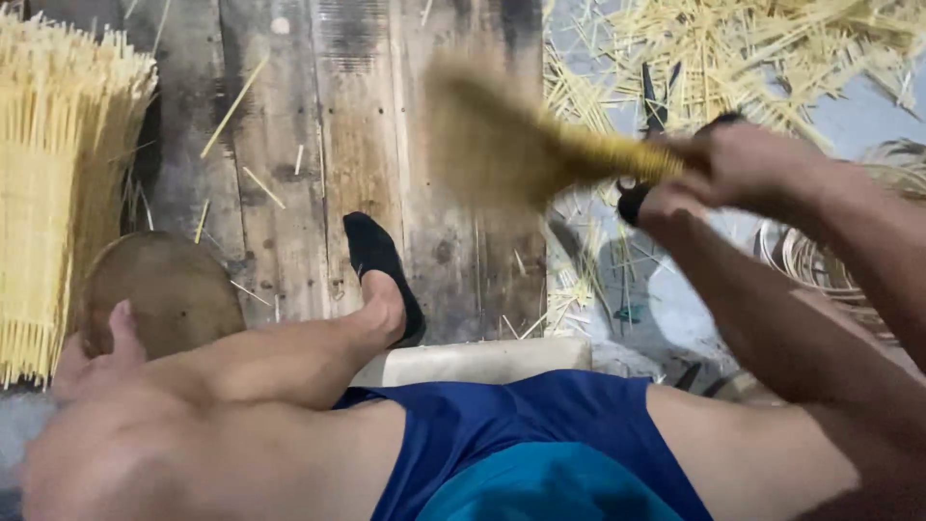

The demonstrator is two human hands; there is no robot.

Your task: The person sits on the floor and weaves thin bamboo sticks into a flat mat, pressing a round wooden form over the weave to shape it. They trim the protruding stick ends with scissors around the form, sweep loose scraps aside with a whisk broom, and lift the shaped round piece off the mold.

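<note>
Weathered wooden planks (318, 145) make up the floor, seen from above by a person sitting low.

Both hands meet at upper right. The right hand (748, 159) has its fingers wrapped tight around the bound yellow handle of a straw brush (526, 145), and the left hand (666, 207) sits just below it with fingers curled around something dark; what it grips cannot be told. The brush points left, its bristle head blurred over the planks.

Behind the hands, loose straw (733, 48) lies scattered across a grey floor, with dark scissors (656, 101) partly buried in it. At the right edge a coil of thin cane (820, 260) rests on the ground.

Lower down, the person's bare legs cross the view in blue shorts (521, 434). One foot in a black shoe (381, 265) rests on the planks. A pale block (482, 359) lies beside the shorts. At left, a round wooden stump (164, 289) stands next to a tall bundle of yellow sticks (58, 174).
</note>
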